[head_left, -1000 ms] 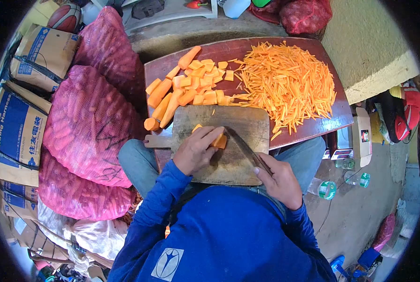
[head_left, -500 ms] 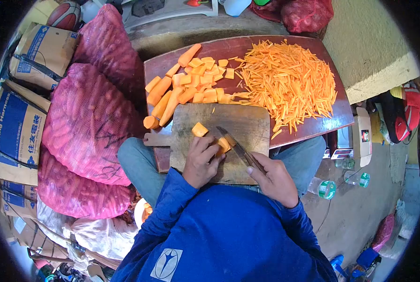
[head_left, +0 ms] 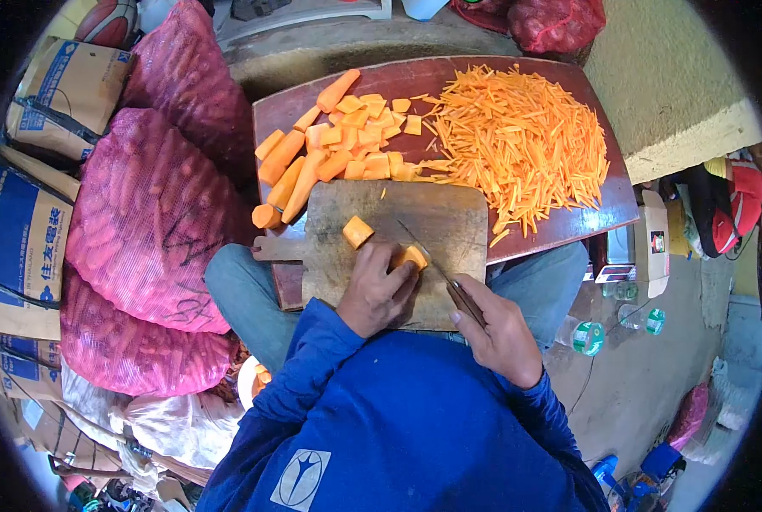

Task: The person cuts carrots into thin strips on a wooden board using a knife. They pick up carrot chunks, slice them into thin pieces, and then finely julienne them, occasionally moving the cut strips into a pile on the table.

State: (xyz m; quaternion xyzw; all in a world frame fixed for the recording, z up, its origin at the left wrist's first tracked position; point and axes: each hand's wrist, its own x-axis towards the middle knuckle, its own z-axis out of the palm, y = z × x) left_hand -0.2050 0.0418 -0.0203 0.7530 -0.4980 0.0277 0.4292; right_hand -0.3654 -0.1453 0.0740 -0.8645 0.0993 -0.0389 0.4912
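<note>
A worn wooden cutting board (head_left: 336, 282) with a handle on its left lies across my lap at the table's near edge. On it, my left hand (head_left: 376, 290) has its fingers closed on a carrot chunk (head_left: 412, 258), pressing it to the wood. My right hand (head_left: 502, 334) grips a knife (head_left: 457, 294) by the handle, the blade pointing up and left, close along the chunk's right side. Whether the edge touches the carrot I cannot tell. A second carrot chunk (head_left: 358, 231) rests just beyond my left fingers.
The dark red table (head_left: 568, 235) holds a heap of carrot strips (head_left: 521, 145) at right and carrot chunks (head_left: 365, 128) with whole peeled carrots (head_left: 302, 188) at left. Pink mesh sacks (head_left: 150, 222) crowd the left side. Plastic bottles (head_left: 587, 337) lie on the floor at right.
The knife has turned more edge-on and sits at the right of the held chunk. My left fingers have shifted slightly on it. The whole view has moved a little.
</note>
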